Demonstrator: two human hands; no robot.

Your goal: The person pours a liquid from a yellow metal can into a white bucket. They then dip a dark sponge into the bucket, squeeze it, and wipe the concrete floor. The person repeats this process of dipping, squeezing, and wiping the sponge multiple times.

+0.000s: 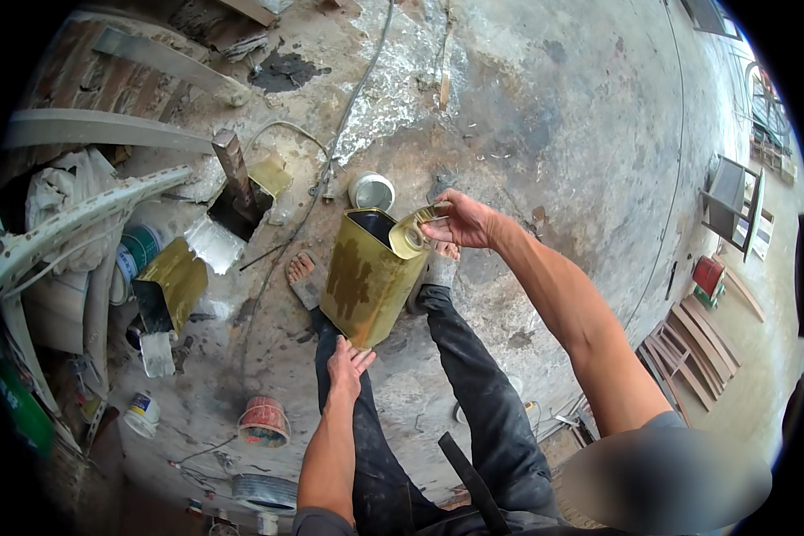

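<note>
A tall rectangular metal can (362,286), gold-coloured with dark wet stains down its side, is tipped away from me between my legs. Its top is cut, and the bent-back lid (409,239) has a round spout opening. My right hand (464,221) has its fingers closed on the lid's edge. At the lower end, my left hand (347,364) holds the can's bottom edge, the palm partly under it. Just beyond the can's open top, a small round pail (372,190) with a greyish inside sits on the floor. The can's contents look dark.
A dark cable (353,107) runs along the stained concrete floor. To the left lie another cut gold can (177,281), metal strips (107,129) and buckets. A red bucket (263,422) stands near my left leg. Planks (692,348) and a metal frame (735,204) are at right.
</note>
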